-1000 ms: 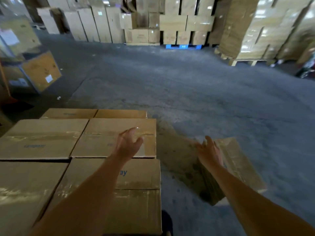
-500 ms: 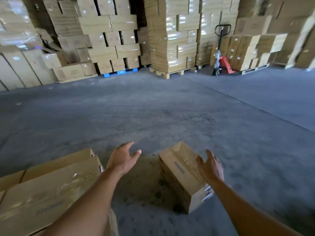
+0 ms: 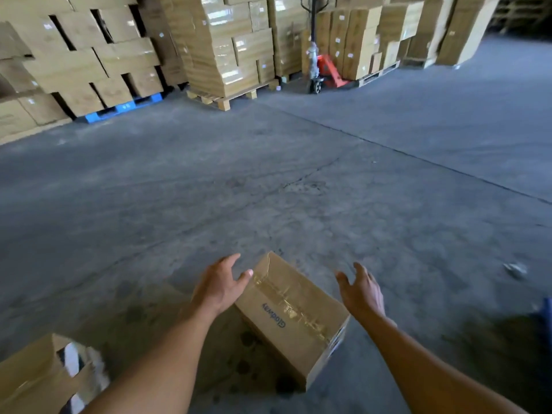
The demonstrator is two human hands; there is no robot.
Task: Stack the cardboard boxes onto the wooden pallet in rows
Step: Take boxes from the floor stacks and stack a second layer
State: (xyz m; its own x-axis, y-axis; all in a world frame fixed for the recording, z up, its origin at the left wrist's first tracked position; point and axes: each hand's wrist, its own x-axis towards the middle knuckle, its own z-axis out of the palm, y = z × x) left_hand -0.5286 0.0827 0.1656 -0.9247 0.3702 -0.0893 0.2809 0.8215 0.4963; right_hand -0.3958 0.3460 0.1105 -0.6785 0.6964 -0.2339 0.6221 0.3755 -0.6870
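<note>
One taped cardboard box (image 3: 294,315) lies on the concrete floor (image 3: 268,189), not yet lifted, the left hand (image 3: 219,283) and right hand (image 3: 363,289) spread open either side, gripping nothing, so it seems bound for the stacked boxes (image 3: 33,372) nearby.

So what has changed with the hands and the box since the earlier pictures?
The left hand moved right, from above the stacked boxes to the far left corner of the box on the floor. The right hand, earlier at that box's edge, now hovers open beside it. The box stays on the floor, not gripped.
</note>
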